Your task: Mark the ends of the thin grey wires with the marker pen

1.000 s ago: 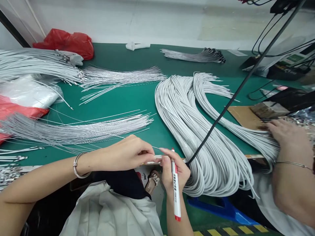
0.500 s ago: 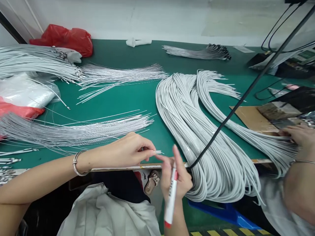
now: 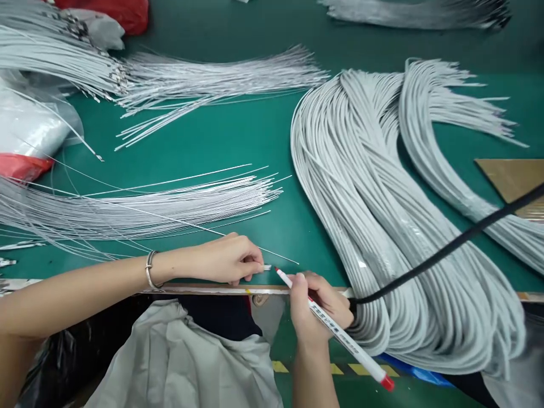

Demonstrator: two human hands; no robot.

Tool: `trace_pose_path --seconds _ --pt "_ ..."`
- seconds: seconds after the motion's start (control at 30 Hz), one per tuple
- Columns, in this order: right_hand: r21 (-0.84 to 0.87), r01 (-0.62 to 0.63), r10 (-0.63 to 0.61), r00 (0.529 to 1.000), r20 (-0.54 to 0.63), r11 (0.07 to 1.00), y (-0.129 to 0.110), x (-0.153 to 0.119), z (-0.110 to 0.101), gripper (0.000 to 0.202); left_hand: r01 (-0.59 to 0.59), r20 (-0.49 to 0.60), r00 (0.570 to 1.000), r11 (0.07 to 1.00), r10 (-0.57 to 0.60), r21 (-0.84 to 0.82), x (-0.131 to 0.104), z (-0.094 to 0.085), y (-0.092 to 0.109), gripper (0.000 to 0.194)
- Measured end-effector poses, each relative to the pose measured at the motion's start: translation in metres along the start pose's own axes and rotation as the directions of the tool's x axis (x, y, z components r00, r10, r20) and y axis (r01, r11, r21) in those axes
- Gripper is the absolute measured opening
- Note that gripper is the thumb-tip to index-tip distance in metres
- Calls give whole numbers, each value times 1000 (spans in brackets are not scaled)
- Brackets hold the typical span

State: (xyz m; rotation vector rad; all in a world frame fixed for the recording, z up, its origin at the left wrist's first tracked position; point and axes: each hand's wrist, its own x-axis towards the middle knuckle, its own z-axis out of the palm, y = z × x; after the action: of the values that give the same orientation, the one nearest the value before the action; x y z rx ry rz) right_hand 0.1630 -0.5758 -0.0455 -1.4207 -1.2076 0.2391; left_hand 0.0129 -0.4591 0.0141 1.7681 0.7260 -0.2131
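The left hand (image 3: 233, 260) pinches a small bundle of thin white strands (image 3: 267, 267), apparently steadying their ends near the flat green tabletop's (image 3: 238, 136) front edge. The right hand (image 3: 318, 306) grips a slim white marker (image 3: 340, 335) pen-fashion, seemingly to aim its red tip (image 3: 277, 270), just short of the strands.

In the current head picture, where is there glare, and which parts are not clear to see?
Head view: glare whitens parts of the plastic bag, with a small bright spot on the thick cables; head view: the far wires look smeared, the pen has lettering hard to read, and the white piece in the left hand is too small for detail.
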Motion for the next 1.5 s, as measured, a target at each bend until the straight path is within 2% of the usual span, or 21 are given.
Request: trace_pose_path --seconds 0.17,0.3,0.43,0.73,0.87,1.03,1.23,1.37,1.5 --pt "-52 77 -75 996 38 996 -3 3 -1 20 44 19 999 998 -43 -41 0 -3 5 26" --pt "-63 140 -138 990 40 988 -2 5 1 20 36 12 999 998 -35 -42 1 -3 5 25" --pt "-48 132 -131 991 13 990 -2 6 3 21 16 2 1000 1000 -16 -24 1 -2 3 25" --pt "-71 152 -150 988 32 986 -4 8 2 20 -34 -2 999 998 35 61 4 1 -2 25" --pt "-154 88 -85 996 29 984 -6 6 1 20 -51 -9 999 996 52 69 5 2 -4 25" --pt "-202 -23 26 1000 10 979 -7 4 0 32 -63 -41 997 998 64 30 4 3 -5 22" --pt "-226 -27 35 999 33 974 -7 5 -1 36 -58 -31 998 997 59 42 4 3 -5 24" --pt "-142 18 -12 999 46 990 -6 5 -1 28 -62 -10 998 996 63 60 4 2 -5 25" --pt "16 1 -1 1000 -17 1000 -2 3 0 22 -57 -7 998 996 57 73 4 3 -6 27"
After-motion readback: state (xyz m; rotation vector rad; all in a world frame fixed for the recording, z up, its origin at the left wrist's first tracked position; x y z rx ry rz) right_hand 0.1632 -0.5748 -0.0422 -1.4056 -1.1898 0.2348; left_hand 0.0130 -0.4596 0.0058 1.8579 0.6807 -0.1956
